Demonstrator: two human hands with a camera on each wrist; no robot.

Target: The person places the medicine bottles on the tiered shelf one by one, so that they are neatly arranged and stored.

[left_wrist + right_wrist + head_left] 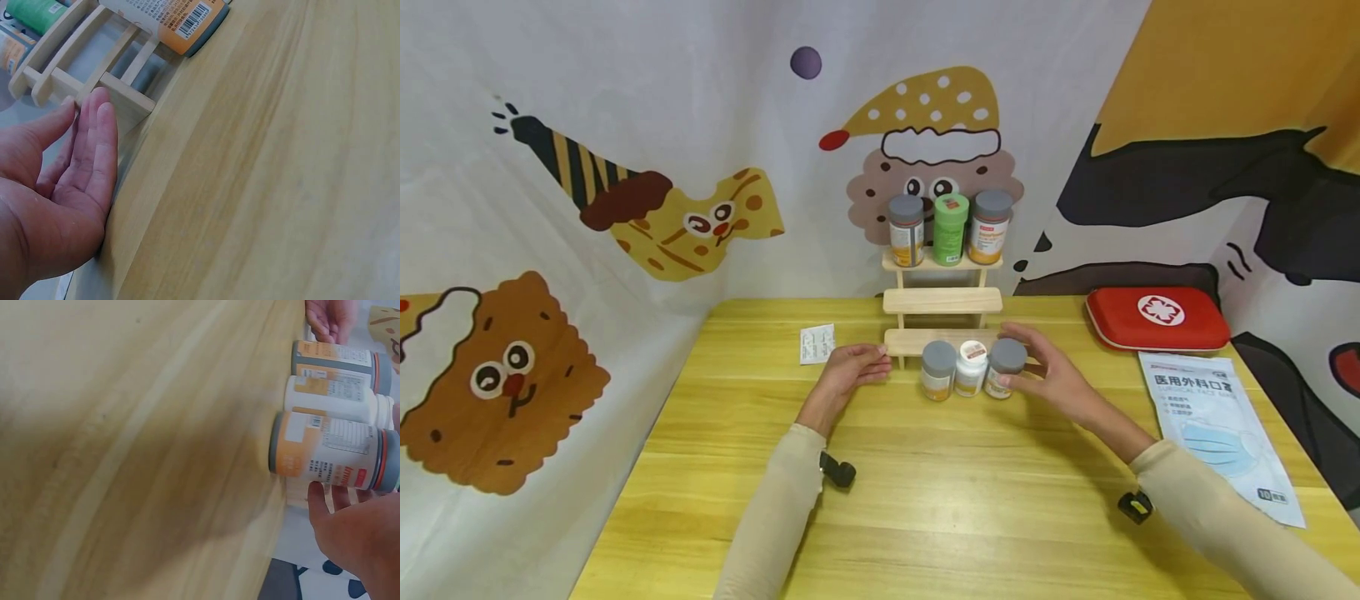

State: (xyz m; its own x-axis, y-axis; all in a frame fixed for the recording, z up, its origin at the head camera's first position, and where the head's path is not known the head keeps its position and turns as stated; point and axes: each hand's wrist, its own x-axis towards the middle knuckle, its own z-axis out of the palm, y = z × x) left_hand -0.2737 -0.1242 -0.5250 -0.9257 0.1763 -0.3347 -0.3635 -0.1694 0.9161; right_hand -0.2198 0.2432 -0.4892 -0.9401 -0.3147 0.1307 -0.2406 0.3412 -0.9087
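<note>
Three bottles stand in a row on the table before the rack's lowest shelf: a grey-capped supplement bottle, a smaller white bottle and a second grey-capped supplement bottle at the right. My right hand holds that right bottle, thumb on its near side and fingers round the far side; its orange and white label shows in the right wrist view. With thumb and fingertips, my left hand pinches the left end of the lowest shelf of the small wooden rack.
On the top shelf stand a green bottle and two grey-capped bottles, one at each side. A red first-aid case and a face mask packet lie at the right. Left of the rack is a small paper slip. A printed cloth hangs behind.
</note>
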